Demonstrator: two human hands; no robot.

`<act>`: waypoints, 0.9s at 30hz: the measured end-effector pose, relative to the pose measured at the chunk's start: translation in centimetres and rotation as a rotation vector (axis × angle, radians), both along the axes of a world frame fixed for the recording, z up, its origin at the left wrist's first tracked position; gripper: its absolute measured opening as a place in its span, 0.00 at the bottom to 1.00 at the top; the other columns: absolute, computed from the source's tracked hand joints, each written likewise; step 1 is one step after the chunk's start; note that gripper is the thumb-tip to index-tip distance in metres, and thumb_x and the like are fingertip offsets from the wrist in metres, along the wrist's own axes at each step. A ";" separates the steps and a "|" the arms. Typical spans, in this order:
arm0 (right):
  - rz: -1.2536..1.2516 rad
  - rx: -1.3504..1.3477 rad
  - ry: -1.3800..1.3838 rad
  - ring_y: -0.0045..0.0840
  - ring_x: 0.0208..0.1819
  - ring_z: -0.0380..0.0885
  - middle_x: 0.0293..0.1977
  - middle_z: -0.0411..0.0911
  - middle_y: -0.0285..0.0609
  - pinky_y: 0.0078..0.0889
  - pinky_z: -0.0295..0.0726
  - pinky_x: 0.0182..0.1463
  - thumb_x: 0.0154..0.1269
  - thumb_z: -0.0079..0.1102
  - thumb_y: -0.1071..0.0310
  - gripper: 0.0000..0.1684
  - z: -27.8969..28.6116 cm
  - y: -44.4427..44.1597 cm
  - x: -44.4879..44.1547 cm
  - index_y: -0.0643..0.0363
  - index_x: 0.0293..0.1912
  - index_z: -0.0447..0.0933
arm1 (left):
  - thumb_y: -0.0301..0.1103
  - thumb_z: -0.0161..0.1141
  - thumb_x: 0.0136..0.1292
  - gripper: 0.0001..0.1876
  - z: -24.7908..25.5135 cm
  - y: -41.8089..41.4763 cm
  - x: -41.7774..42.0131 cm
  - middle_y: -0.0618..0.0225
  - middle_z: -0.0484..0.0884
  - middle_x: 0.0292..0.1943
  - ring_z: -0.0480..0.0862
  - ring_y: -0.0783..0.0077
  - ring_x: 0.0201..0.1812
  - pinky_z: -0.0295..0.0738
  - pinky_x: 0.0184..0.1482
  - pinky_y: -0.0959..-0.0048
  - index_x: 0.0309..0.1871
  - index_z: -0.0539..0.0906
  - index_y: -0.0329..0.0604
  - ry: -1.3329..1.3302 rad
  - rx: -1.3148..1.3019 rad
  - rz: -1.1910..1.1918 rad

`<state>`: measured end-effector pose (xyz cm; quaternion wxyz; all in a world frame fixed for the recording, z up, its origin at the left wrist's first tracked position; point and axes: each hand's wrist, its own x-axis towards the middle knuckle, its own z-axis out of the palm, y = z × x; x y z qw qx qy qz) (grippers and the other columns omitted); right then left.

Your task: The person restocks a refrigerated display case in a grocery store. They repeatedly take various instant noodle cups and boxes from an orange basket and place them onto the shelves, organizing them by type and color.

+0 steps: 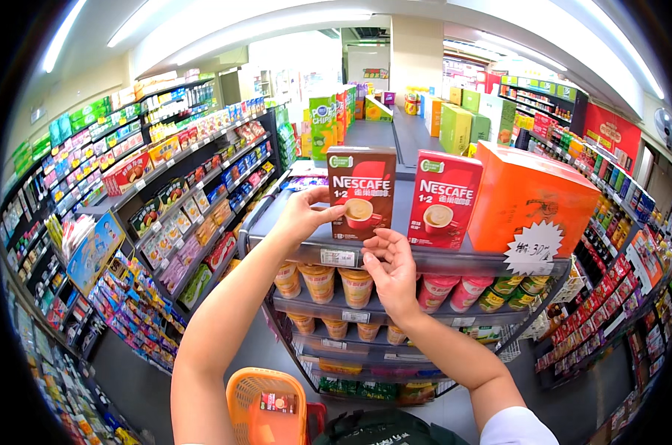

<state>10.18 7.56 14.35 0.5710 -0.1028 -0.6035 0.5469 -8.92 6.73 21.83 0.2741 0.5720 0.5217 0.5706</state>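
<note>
On the top shelf of a store rack stands a brown Nescafe 1+2 coffee box. My left hand touches its left side, fingers at the edge and thumb across the front. My right hand is just below the box's lower right corner, its fingers apart and curled, holding nothing. A red Nescafe 1+2 box stands upright to the right, beside a large orange box with a star-shaped price sign. An orange plastic basket below holds a small Nescafe box.
Paper-like cups line the shelf beneath the boxes, behind a shelf edge with price tags. Green chip packages stand further back. Stocked shelves run along the left aisle, with hanging snack packets; more shelves line the right aisle.
</note>
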 end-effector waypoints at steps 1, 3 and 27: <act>0.006 0.004 0.000 0.17 0.45 0.73 0.46 0.73 0.39 0.17 0.74 0.44 0.65 0.56 0.77 0.22 -0.1 0.0 -0.2 0.61 0.57 0.64 | 0.29 0.69 0.57 0.23 0.1 -0.2 0.1 0.63 0.82 0.48 0.83 0.73 0.45 0.77 0.48 0.75 0.55 0.78 0.32 -0.010 -0.007 -0.003; 0.018 0.012 0.001 0.16 0.44 0.73 0.45 0.73 0.39 0.17 0.74 0.44 0.65 0.56 0.77 0.22 -0.2 0.0 -0.6 0.61 0.57 0.63 | 0.30 0.70 0.56 0.26 0.3 -0.5 0.3 0.61 0.81 0.50 0.83 0.72 0.46 0.78 0.48 0.74 0.57 0.76 0.32 -0.023 -0.043 -0.032; 0.922 -0.012 -0.990 0.22 0.38 0.80 0.37 0.79 0.42 0.26 0.79 0.43 0.58 0.64 0.71 0.26 -28.3 -14.4 -17.5 0.65 0.54 0.67 | 0.36 0.65 0.62 0.10 -41.8 -31.7 -6.1 0.68 0.82 0.25 0.80 0.78 0.25 0.78 0.29 0.78 0.33 0.79 0.39 -0.874 -0.208 1.133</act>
